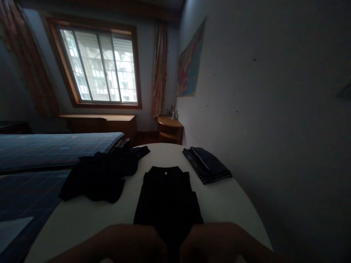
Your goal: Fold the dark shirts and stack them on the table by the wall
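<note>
hands: both are seen at the very bottom edge, left hand [128,243] and right hand [219,243], dark and blurred; whether they are open or closed cannot be told
contact: the near hem of the black garment [168,199] seems to be met by both hands, one at each side, though the grip itself is hidden
garment: laid flat on the white table [227,204], neck end pointed away, sides already turned in to a narrow panel
step in hand: judged to be a fold along the length, with the bottom edge being taken up
next move: an even lift of both corners would be called for, carried toward the collar so the edges line up
crumpled pile: dark clothing [100,175] is heaped to the left, just beside the garment
folded stack: a neat dark piece [207,164] with a pale stripe is set to the right, near the wall
beyond: a blue checked bed [52,148] and a bright window [100,67] are seen behind
</note>
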Demonstrator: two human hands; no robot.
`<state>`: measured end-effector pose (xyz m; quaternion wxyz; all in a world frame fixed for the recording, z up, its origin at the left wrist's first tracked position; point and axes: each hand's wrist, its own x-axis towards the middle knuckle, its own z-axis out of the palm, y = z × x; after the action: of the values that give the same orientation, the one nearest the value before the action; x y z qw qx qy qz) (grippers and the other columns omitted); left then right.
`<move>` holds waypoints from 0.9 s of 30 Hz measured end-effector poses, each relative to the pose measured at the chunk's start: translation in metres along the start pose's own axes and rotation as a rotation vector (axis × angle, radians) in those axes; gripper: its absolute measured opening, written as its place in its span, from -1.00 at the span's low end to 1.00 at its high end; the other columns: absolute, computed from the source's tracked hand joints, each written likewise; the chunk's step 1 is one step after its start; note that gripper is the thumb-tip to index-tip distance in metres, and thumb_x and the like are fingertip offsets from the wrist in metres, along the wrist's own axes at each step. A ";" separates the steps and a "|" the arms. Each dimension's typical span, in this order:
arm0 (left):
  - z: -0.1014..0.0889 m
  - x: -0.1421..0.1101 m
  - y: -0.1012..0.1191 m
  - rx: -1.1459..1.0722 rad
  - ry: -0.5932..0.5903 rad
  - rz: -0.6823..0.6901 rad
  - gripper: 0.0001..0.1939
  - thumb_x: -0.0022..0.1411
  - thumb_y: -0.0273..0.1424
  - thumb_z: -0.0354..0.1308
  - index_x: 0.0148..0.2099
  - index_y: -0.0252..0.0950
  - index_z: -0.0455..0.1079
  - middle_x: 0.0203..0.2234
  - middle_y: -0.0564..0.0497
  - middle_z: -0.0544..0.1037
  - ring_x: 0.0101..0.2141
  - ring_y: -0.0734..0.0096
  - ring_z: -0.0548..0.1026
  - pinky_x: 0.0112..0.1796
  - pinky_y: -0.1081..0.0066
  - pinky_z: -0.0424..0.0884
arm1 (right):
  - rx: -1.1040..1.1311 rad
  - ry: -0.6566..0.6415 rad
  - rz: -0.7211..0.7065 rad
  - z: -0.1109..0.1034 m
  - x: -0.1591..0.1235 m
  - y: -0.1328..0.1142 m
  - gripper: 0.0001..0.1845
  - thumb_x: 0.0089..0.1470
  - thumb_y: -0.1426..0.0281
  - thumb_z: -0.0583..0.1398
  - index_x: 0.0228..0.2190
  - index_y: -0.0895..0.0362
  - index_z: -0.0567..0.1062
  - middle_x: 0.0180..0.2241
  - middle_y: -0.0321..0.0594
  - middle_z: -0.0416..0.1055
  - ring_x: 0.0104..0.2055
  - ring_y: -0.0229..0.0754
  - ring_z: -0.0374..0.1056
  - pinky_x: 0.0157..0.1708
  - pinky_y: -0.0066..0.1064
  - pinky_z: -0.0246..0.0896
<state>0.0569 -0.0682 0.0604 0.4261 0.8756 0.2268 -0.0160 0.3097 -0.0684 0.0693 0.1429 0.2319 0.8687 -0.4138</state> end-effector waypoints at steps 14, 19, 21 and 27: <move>-0.067 0.023 -0.056 0.280 0.401 -0.582 -0.56 0.00 -0.28 0.29 -0.05 -0.27 0.41 -0.15 -0.07 0.57 -0.18 0.17 0.53 -0.25 0.35 0.37 | -0.152 0.791 0.408 -0.048 0.016 0.071 -0.57 0.03 0.27 0.27 -0.07 0.21 0.50 -0.12 -0.04 0.50 -0.10 -0.06 0.42 -0.11 -0.33 0.26; -0.070 0.021 -0.064 0.274 0.374 -0.661 -0.52 -0.08 -0.19 0.35 -0.10 -0.28 0.45 -0.19 -0.07 0.58 -0.21 0.16 0.53 -0.31 0.38 0.33 | -0.101 0.732 0.489 -0.057 0.019 0.069 -0.67 0.01 0.26 0.30 -0.19 0.18 0.57 -0.21 -0.10 0.56 -0.21 -0.11 0.46 -0.27 -0.41 0.24; -0.072 0.020 -0.065 0.254 0.353 -0.642 -0.55 -0.07 -0.21 0.34 -0.12 -0.28 0.46 -0.21 -0.06 0.58 -0.21 0.16 0.53 -0.30 0.38 0.32 | -0.073 0.707 0.492 -0.059 0.019 0.067 -0.74 0.01 0.27 0.30 -0.26 0.16 0.59 -0.26 -0.12 0.57 -0.24 -0.12 0.47 -0.31 -0.43 0.23; -0.073 0.015 -0.066 0.198 0.339 -0.454 -0.77 0.11 -0.28 0.16 -0.23 -0.27 0.50 -0.34 0.02 0.59 -0.30 0.26 0.52 -0.33 0.40 0.31 | -0.026 0.713 0.376 -0.056 0.023 0.066 -0.71 0.02 0.25 0.30 -0.24 0.16 0.59 -0.25 -0.14 0.58 -0.23 -0.11 0.48 -0.29 -0.41 0.24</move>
<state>0.0312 0.0276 0.0549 0.2803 0.8300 0.4821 0.0137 0.3209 0.0188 0.0508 -0.0912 0.5139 0.8114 -0.2630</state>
